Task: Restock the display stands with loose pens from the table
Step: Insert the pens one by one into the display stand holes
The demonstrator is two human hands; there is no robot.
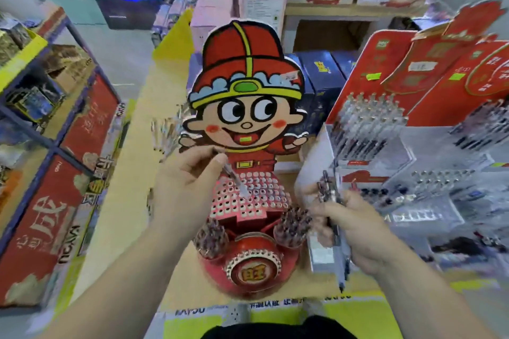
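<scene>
Pinched between the thumb and fingers of your left hand (pixel 187 184) is a slim clear plastic pen (pixel 234 177). It slants down, its lower end over the grid of round holes (pixel 259 201) on the red cardboard display stand (pixel 248 69) shaped like a cartoon boy; blur hides whether it touches. Your right hand (pixel 355 228) is curled round a bundle of dark and clear loose pens (pixel 329 192), just right of that stand, above the pale yellow table (pixel 176 278). Two round cups of pens (pixel 211 237) sit at the stand's front. Red-backed stands (pixel 371 124) holding rows of pens stand farther right.
</scene>
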